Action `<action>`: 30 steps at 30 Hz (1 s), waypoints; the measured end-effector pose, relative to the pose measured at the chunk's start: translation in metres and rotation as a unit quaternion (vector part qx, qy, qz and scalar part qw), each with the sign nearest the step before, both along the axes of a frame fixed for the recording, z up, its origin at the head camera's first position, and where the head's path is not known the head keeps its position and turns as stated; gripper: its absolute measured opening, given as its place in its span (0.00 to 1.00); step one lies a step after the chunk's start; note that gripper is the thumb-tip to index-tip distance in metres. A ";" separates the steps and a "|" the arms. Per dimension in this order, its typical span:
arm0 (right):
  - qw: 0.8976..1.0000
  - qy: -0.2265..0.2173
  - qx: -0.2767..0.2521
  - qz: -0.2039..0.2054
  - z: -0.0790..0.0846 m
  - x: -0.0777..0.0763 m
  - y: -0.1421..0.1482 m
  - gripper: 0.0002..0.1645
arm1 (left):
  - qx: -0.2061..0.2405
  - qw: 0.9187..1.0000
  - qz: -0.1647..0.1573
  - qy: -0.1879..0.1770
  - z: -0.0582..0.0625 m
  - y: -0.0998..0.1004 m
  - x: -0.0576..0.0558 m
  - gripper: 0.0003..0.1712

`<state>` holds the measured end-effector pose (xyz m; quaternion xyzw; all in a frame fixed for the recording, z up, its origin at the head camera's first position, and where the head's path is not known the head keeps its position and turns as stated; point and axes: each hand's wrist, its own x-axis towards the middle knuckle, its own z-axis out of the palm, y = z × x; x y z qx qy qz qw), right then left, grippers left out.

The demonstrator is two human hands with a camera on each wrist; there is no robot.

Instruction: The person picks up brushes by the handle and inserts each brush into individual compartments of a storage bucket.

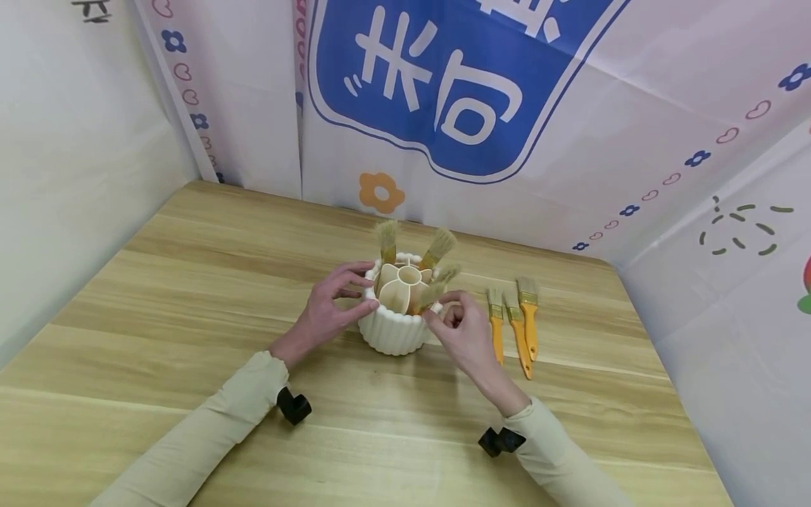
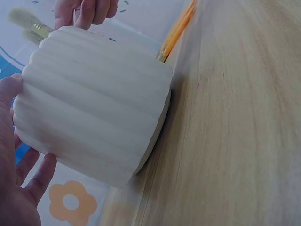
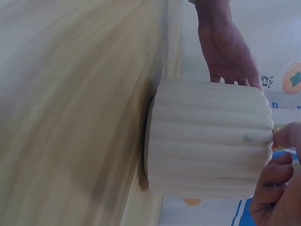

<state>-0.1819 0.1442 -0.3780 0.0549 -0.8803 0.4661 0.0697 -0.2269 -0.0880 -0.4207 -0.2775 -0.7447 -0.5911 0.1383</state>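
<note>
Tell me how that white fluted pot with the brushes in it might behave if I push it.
The white fluted pot would probably slide, not tip, since it stands squat on the wooden tabletop. Its wall seems stiff, showing no dent where the left hand touches it. The paintbrushes inside might sway, as some lean out past the rim.

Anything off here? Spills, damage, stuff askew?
Nothing spilled, broken or tipped over that I can see. Minor: a tiny pink speck on the plain wood table, left wrist view; a faint dark smudge on the white holder, right wrist view, possibly shadow.
</note>
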 end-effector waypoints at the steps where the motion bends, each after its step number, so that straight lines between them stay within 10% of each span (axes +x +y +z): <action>1: 1.000 -0.002 -0.007 -0.001 -0.001 0.001 0.002 0.17 | -0.001 1.000 0.000 -0.001 0.000 0.000 0.000 0.13; 16: 1.000 -0.009 -0.009 -0.026 -0.017 0.003 0.034 0.17 | -0.004 1.000 0.003 -0.020 -0.001 0.001 0.000 0.13; 24: 0.999 -0.017 0.005 -0.046 -0.022 0.006 0.048 0.17 | -0.006 1.000 0.002 -0.030 0.018 0.004 0.012 0.13; 30: 0.998 -0.024 0.011 -0.058 -0.024 0.008 0.061 0.18 | -0.003 1.000 0.008 -0.026 0.005 0.003 0.004 0.13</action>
